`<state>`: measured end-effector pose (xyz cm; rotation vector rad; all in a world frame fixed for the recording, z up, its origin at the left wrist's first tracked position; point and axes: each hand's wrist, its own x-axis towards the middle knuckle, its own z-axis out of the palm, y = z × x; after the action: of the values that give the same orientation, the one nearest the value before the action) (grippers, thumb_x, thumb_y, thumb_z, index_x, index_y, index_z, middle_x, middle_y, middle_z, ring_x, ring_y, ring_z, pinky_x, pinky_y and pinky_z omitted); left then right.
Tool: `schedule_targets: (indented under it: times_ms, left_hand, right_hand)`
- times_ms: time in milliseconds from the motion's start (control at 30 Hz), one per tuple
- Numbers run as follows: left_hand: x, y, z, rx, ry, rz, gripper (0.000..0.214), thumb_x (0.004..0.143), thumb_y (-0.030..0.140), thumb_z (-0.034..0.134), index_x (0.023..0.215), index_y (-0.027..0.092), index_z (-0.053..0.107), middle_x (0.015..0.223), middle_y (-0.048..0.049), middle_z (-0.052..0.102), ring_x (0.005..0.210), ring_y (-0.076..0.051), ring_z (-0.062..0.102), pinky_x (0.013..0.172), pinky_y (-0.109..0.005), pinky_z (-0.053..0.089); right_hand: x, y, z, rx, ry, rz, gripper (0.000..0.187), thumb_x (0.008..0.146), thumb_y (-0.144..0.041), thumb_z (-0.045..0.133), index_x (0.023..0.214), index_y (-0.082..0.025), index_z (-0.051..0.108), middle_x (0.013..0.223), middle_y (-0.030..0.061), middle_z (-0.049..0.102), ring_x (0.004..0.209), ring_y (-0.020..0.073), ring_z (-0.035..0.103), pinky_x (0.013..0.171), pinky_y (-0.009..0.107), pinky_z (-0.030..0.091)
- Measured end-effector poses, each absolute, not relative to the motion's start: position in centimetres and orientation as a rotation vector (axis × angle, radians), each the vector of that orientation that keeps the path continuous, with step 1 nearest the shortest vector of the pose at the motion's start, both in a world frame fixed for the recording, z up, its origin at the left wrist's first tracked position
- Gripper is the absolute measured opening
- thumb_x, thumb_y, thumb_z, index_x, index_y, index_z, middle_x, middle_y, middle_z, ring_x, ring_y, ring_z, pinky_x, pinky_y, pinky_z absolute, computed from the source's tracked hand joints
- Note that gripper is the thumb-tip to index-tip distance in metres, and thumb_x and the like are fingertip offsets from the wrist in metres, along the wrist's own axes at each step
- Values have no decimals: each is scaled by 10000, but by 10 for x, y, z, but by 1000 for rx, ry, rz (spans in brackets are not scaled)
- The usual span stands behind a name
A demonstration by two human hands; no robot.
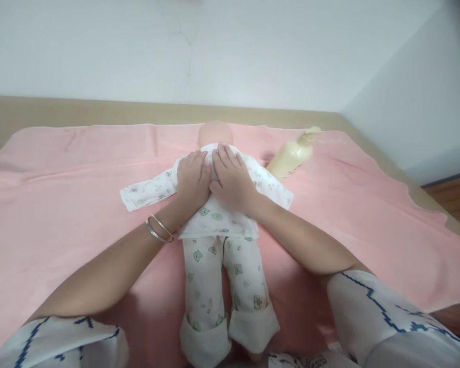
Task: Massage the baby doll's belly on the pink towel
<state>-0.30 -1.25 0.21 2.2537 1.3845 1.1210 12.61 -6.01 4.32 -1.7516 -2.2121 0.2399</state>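
A baby doll [215, 134] lies stretched out with its bald head away from me and no face showing. It wears a white printed top [214, 217] and matching trousers [203, 278] with turned-up cuffs. My left hand [193, 179] rests flat on the upper left of the doll's torso, fingers extended. Beside it, my right hand [233, 179] lies flat on the upper right, its fingers pointing toward the head. The two thumbs are close together. Both sleeves of the top spread outward. Right of the doll, a pale yellow pump bottle [292, 156] lies tilted on its side.
A pink sheet [61, 214] is spread under the doll and bottle. Beneath it shows a beige padded surface [138, 112], which meets a white wall [118, 51] at the back. Wooden floor [454, 197] is visible past the right edge.
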Motion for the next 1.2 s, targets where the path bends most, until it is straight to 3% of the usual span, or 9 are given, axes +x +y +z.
schedule_targets:
  times_ms: [133,367,633,967,1067,1200]
  left_hand:
    - [-4,-10,1,2284,1346,1123,544,1060,475,179,1199,189,620,1257,-148,683,1183,-300,611,1074,-507,447]
    - [-4,-8,3,2276,1295,1126,577,1055,511,163,1147,188,633,1193,-159,688,1128,-305,626,1046,-518,463]
    - [-2,-9,4,2209,1398,1087,415,1012,368,312,1210,179,623,1249,-136,685,1195,-283,609,1108,-484,449]
    - [-1,-12,8,2107,1417,1098,410,936,338,382,1218,179,635,1295,-130,683,1240,-295,597,1142,-498,434]
    - [-2,-11,7,2077,1413,1121,393,937,319,381,1206,197,640,1289,-117,690,1230,-281,601,1135,-483,447]
    - [-3,-9,5,2086,1412,1117,413,950,321,362,1223,178,638,1304,-129,684,1227,-279,607,1135,-478,456]
  right_hand:
    - [128,-59,40,-1711,-2214,206,768,853,-157,414,1609,-70,313,1730,132,203,1625,305,120,1325,561,89]
    - [125,-70,42,-1705,-2246,145,701,918,-186,399,1591,-4,324,1711,175,246,1614,343,148,1322,566,115]
    - [121,-79,43,-1744,-2332,-10,670,984,-263,417,1577,38,330,1685,242,267,1591,391,212,1302,574,180]
    - [115,-106,43,-1692,-2377,-101,657,1018,-287,378,1563,77,330,1642,295,319,1561,431,273,1279,613,229]
    - [119,-105,44,-1633,-2395,-47,648,1010,-284,380,1564,50,354,1646,259,343,1570,400,270,1296,590,211]
    - [135,-80,43,-1592,-2355,131,617,1022,-290,326,1584,-39,366,1694,147,302,1601,298,228,1323,531,175]
